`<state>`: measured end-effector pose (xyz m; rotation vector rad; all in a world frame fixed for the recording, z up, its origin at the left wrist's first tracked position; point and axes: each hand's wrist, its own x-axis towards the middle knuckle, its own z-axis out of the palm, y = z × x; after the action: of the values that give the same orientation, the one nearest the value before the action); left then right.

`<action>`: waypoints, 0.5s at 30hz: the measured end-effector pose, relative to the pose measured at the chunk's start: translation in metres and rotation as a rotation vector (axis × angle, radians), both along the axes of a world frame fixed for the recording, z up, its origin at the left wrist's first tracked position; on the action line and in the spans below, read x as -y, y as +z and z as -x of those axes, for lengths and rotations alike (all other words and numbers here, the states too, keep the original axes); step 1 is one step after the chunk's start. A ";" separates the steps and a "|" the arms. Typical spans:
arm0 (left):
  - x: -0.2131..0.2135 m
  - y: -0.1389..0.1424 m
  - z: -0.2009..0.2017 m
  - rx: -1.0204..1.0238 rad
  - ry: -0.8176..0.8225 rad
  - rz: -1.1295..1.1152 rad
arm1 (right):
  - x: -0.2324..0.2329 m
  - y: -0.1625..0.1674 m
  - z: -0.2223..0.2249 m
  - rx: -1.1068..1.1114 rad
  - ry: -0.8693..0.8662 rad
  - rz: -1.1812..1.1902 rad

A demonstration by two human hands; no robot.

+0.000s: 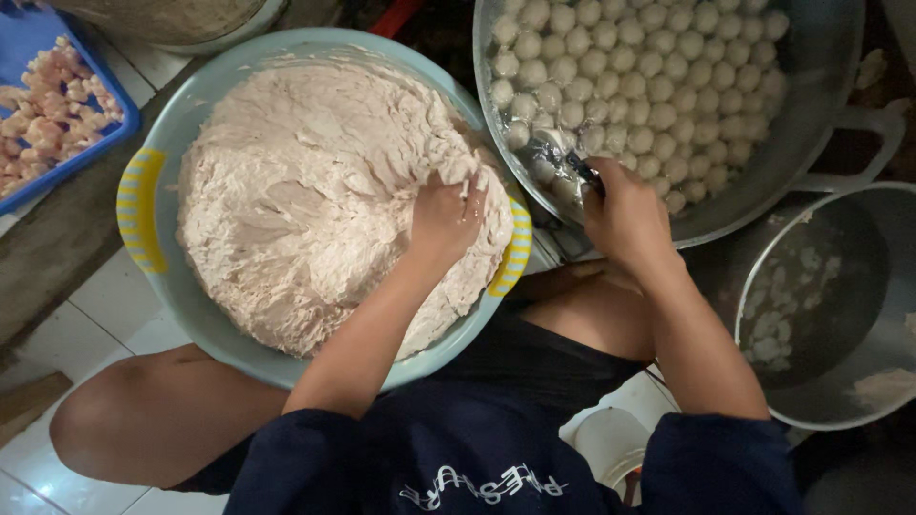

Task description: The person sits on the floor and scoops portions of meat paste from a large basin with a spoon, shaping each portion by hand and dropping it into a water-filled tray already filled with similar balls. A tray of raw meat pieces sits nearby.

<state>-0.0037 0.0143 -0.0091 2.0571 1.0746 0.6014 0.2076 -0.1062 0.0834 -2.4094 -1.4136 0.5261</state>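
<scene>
The left hand (444, 215) sinks curled fingers into the pale pink, soft meat paste (305, 200) filling the light green plastic basin (167, 277); it looks sticky and yielding, best scooped by the handful. The right hand (625, 215) pinches a metal spoon (577, 167) over the wide steel pot (811, 76) of floating white meatballs (649, 76).
</scene>
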 end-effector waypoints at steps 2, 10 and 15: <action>0.001 0.000 0.003 -0.074 -0.019 0.017 | -0.005 0.000 -0.001 0.007 0.022 0.028; 0.003 -0.001 0.007 -0.187 -0.032 -0.092 | -0.013 -0.017 -0.006 0.098 0.136 0.100; 0.002 -0.001 0.011 -0.099 -0.006 -0.146 | -0.013 -0.012 -0.014 0.173 -0.020 0.039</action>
<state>-0.0148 0.0123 -0.0103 2.2360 1.1090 0.5963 0.2212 -0.0931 0.0716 -2.5498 -1.4583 0.3505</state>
